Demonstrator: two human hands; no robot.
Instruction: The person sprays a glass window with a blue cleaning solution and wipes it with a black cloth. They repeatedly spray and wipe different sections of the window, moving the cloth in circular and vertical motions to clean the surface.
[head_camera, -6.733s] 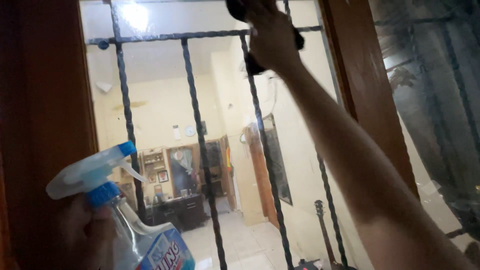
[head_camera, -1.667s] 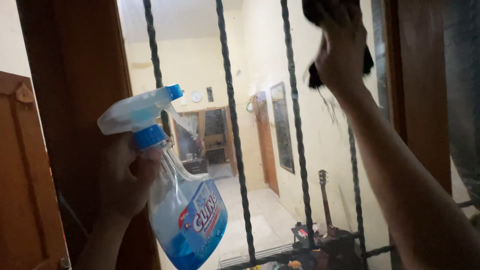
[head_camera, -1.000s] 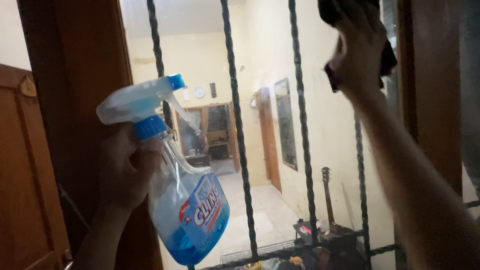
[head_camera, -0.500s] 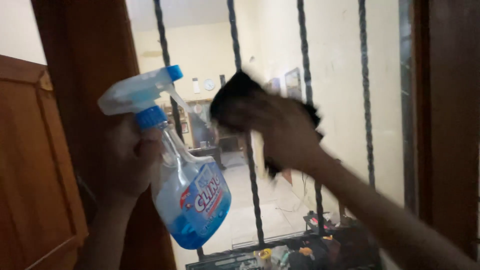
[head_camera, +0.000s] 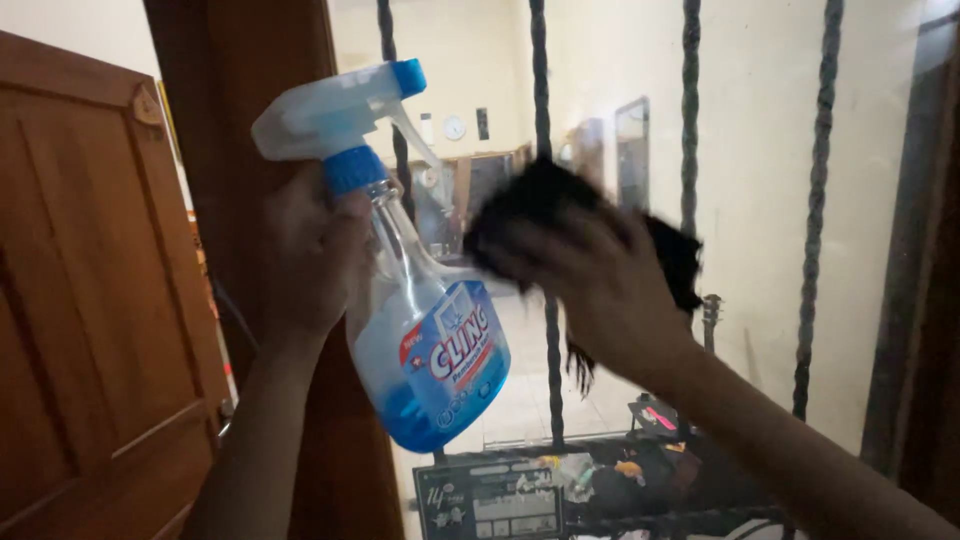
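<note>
bottle (head_camera: 425, 330) clear w/ blue liquid, left hand (head_camera: 315, 250) grip round neck; right hand (head_camera: 590, 285) clutches dark cloth (head_camera: 545, 200).

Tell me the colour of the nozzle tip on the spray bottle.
Blue, matching the collar below the white trigger head of the spray bottle in the left hand; seen in the head view.

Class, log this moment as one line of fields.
left hand: holds spray bottle upright | right hand: presses dark cloth on window glass | behind glass: twisted bars

wooden door (head_camera: 90, 290), twisted bars (head_camera: 815, 230), wall clock (head_camera: 455, 127)
</note>
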